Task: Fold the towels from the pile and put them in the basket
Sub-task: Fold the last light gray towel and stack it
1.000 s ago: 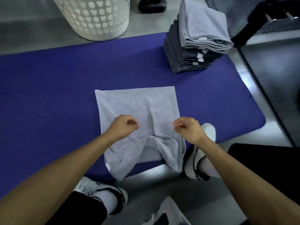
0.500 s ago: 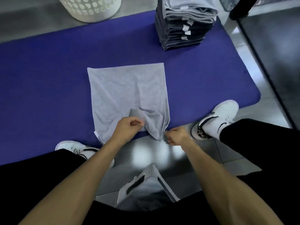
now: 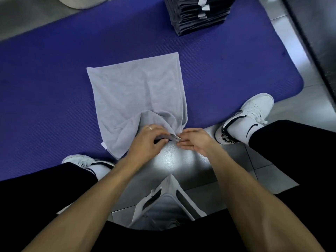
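- Over the last second both hands have drawn back from the middle of the light grey towel [image 3: 136, 91] to its near edge. The left hand [image 3: 147, 140] and right hand [image 3: 195, 140] now meet almost fingertip to fingertip at the mat's near border.
- The left fingers [image 3: 160, 132] are closed on a gathered bit of the towel's near edge. The right fingers [image 3: 185, 141] are pinched together on the same bit, at its tip; a small corner of cloth pokes out between the two hands.
- Beyond the fingers the towel lies spread on the purple mat [image 3: 45, 88], its far half flat, its near half rucked into a ridge running up from the grip.
- The view has dropped too: only the rim of the basket [image 3: 81, 1] shows, far beyond and left of the fingers, and the pile of dark towels [image 3: 198, 13] sits well beyond and slightly right.
- My reading: the hands have been hunting for the near corners, so the fold itself is not yet begun. Both corners bunched in one spot must be pulled apart before the edge can be carried over cleanly.
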A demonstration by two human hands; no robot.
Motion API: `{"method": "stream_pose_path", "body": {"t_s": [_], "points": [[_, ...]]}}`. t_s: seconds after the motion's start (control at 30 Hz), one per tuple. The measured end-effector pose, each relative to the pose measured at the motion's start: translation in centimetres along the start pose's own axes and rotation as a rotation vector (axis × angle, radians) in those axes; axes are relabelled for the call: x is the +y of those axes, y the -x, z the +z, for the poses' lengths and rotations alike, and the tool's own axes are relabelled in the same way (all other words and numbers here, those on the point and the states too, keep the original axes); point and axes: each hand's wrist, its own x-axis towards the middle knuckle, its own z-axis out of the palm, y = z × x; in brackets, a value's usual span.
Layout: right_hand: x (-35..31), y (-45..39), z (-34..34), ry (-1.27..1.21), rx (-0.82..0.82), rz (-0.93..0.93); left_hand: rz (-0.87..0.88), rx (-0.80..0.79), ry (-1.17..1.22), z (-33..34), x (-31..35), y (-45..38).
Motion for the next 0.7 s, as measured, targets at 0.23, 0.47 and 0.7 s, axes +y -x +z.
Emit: {"method": "stream_pose_path", "body": {"t_s": [0.23,0.47,0.7], "points": [[-1.5,1.6,-1.2,-0.06,-0.173,-0.031,0.124,-0.122,-0.217,1.4,-0.3,-2.2],[-1.0,1.7,-1.4,-0.223,-0.153,-0.058,-0.07,-0.047,0.028,1.7,0.7,-2.2],[-1.1,1.3,-0.7,-0.154,-0.044,-0.026,-0.18,-0.045,0.129,1.7,0.0,-1.5]]}}
